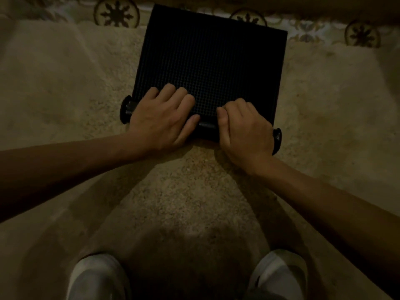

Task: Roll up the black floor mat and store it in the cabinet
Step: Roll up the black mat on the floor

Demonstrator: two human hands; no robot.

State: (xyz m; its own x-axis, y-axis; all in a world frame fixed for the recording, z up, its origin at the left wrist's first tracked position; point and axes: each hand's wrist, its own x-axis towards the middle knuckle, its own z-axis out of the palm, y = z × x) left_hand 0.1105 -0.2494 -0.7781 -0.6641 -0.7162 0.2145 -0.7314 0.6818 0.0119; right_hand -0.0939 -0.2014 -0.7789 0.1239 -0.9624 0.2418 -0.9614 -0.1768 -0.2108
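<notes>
While the black mat (212,61) lies on the speckled floor (184,191), its near edge curled into a tight roll, the left hand (160,118) and right hand (244,131) press on that roll, fingers (173,94) bent over it.

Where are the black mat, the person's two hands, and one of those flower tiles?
black mat (212,61): head view, flat unrolled part.
left hand (160,118): head view, back of hand.
right hand (244,131): head view, back of hand.
flower tile (116,15): head view, centre of the flower.
</notes>
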